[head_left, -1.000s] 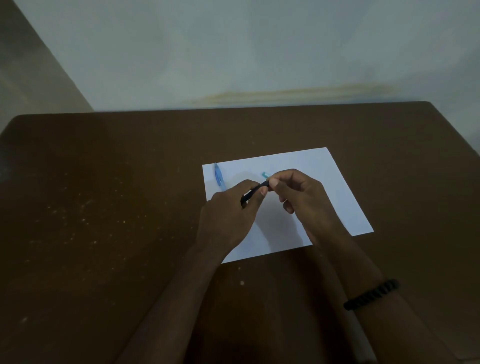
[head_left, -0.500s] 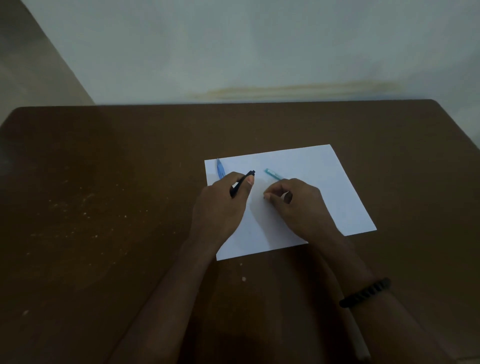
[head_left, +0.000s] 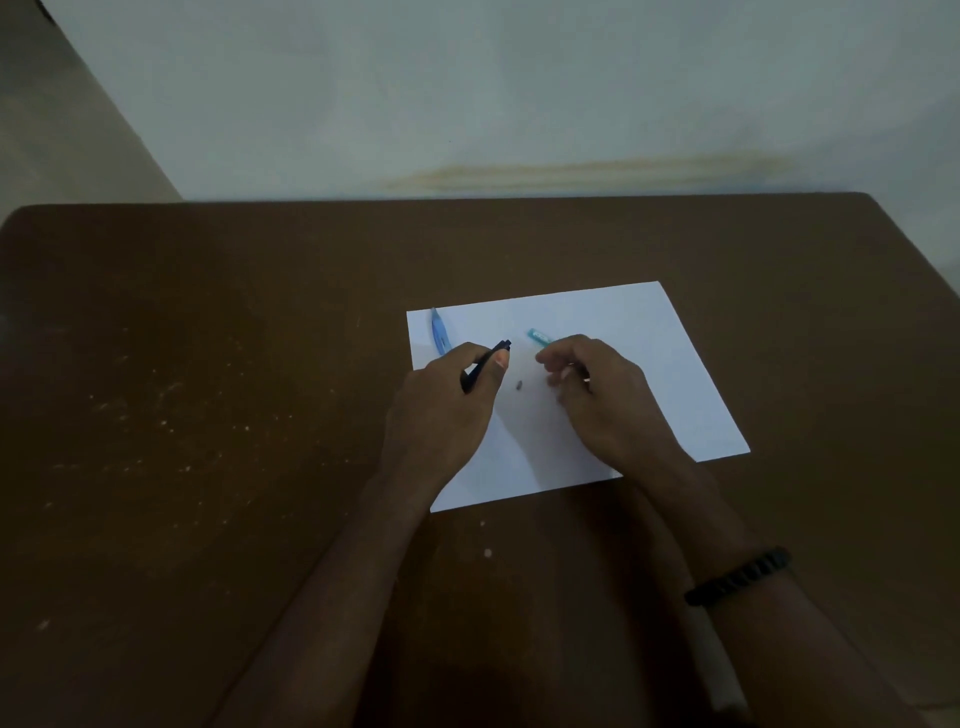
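Observation:
A white sheet of paper (head_left: 623, 332) lies on the brown table (head_left: 208, 364). My left hand (head_left: 441, 410) grips a dark pen barrel (head_left: 485, 364) between thumb and fingers, its tip pointing up and right. My right hand (head_left: 602, 395) hovers over the sheet with fingers loosely curled and nothing visible in it. Between the hands a small dark piece (head_left: 519, 385) lies on the paper. A blue pen part (head_left: 440, 332) lies at the sheet's top left corner. A short teal piece (head_left: 539, 338) lies just beyond my right fingers.
A pale wall (head_left: 467, 93) runs behind the table's far edge. White specks (head_left: 171, 415) dot the table's left side. A black bracelet (head_left: 737, 577) sits on my right wrist.
The hands have pulled apart from the pen. My right hand has moved to the right, and a small dark piece now lies on the paper between the hands.

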